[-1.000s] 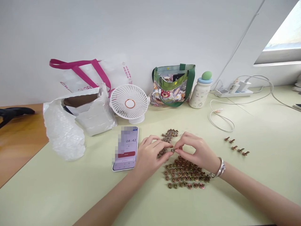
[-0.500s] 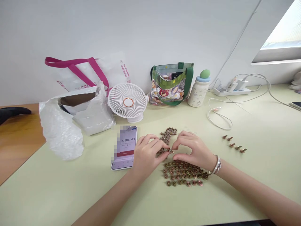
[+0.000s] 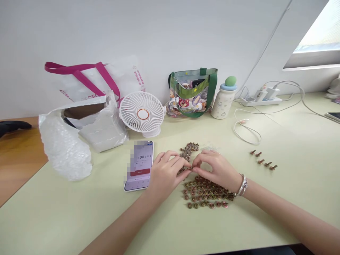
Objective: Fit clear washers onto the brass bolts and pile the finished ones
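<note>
My left hand [image 3: 165, 174] pinches a small brass-coloured screw [image 3: 191, 168] between thumb and fingertips, just above the table. My right hand [image 3: 219, 170] closes thumb and forefinger on the other end of the same screw, so the fingers hide most of it. Below and partly under my right hand, rows of screws standing on their heads [image 3: 203, 193] cover a patch of the table. A heap of similar screws [image 3: 190, 150] lies behind my fingertips. Small clear pieces [image 3: 211, 147], too small to name, lie behind my right hand.
A phone showing a timer [image 3: 139, 166] lies left of my left hand. Behind are a white fan [image 3: 143, 113], a torn bubble mailer [image 3: 66, 148], a green-trimmed bag [image 3: 191, 95] and a bottle [image 3: 223, 102]. Several loose screws [image 3: 261, 162] and a white cable [image 3: 247, 132] lie to the right.
My right thumb and forefinger have come together and moved left onto the screw in my left fingers. The small clear pieces behind my right hand show more plainly. The view has shifted slightly.
</note>
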A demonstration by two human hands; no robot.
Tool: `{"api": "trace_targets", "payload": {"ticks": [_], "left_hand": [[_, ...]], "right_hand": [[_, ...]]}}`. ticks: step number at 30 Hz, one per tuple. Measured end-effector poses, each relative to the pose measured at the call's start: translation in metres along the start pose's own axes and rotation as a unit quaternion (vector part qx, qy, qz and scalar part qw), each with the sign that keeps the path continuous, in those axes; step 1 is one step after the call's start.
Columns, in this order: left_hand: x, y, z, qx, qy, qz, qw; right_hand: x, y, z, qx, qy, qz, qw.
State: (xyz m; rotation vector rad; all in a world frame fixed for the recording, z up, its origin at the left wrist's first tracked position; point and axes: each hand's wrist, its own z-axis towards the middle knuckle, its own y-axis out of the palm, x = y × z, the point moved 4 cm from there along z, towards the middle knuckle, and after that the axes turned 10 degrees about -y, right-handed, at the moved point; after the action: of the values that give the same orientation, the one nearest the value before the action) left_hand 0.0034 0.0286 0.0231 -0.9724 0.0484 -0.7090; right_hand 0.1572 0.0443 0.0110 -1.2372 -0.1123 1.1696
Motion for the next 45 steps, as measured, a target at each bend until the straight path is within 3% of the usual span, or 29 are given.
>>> {"api": "trace_targets", "payload": {"ticks": [5, 13, 22, 28, 36, 39, 45], "left_hand": [[-0.002, 0.001, 0.000, -0.011, 0.000, -0.010, 1.000], [-0.005, 0.005, 0.000, -0.025, -0.024, -0.020, 0.999], [0.000, 0.000, 0.001, 0.006, -0.004, -0.016, 1.000], [-0.004, 0.003, 0.000, -0.009, -0.013, -0.020, 1.000], [-0.005, 0.002, 0.002, -0.028, -0.035, -0.023, 0.999], [-0.005, 0.001, 0.003, -0.030, -0.044, -0.020, 0.998], [-0.005, 0.002, 0.002, -0.034, -0.045, -0.019, 0.998]], "right_hand": [[0.000, 0.001, -0.001, -0.005, -0.004, -0.037, 0.999], [-0.004, 0.000, -0.001, 0.015, -0.088, -0.101, 0.991], [-0.005, -0.002, 0.000, -0.014, -0.049, -0.088, 0.995], [-0.003, -0.002, -0.001, 0.020, -0.060, -0.088, 0.994], [-0.003, -0.006, -0.002, 0.061, -0.131, -0.177, 0.974], [0.004, -0.014, -0.001, 0.051, -0.107, -0.204, 0.972], [0.042, -0.029, -0.004, -0.008, 0.006, -0.282, 0.959]]}}
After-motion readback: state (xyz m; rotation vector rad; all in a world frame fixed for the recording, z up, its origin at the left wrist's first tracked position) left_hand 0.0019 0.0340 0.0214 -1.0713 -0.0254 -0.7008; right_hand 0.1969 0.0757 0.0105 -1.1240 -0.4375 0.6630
